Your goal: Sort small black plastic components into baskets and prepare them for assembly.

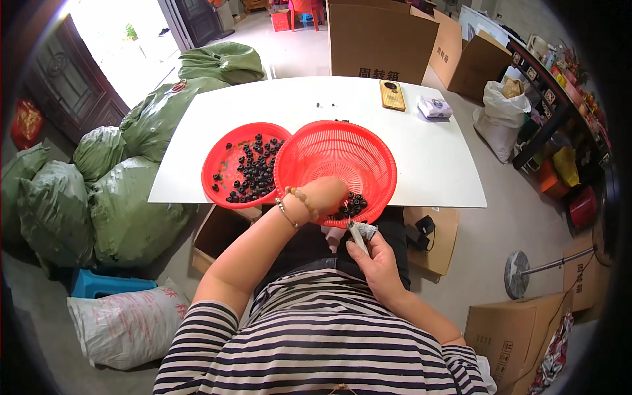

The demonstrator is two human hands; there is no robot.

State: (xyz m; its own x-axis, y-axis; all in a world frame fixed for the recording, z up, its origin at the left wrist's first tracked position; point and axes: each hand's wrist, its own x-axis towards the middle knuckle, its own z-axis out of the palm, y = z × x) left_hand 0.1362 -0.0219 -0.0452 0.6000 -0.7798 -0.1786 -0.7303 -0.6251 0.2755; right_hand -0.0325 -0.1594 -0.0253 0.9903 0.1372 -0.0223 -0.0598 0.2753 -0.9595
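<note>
Head view. Left hand [324, 195] reaching down into the red mesh basket [336, 148], fingers curled together among the dark round beads [353, 205] at the basket's near side; whether anything is pinched between the fingertips cannot be told, since the fingers are turned away. Beaded bracelet and thin bangle on that wrist. Right hand [377, 260] held just below the basket's near rim, over the lap, fingers closed on a small greyish paper-like packet [361, 230], thumb pressing along it.

Basket tilted, its far wall raised, its near rim hanging over the table's front edge; only a small heap of beads left at its lowest part. Overlapping on its left, a red round tray [224, 164] lying flat, strewn with many more of the same dark beads [253, 172], thicker toward the side next to the basket.

White table [434, 164] mostly bare to the right and behind the basket; a few stray beads near the far middle, a yellowish flat device [392, 95] and a small pale packet [434, 106] near the far edge, well apart from the hands. Left of the table, green sacks [125, 191] packed close against its edge; right side open floor, with cardboard boxes [382, 39] beyond the far edge.
</note>
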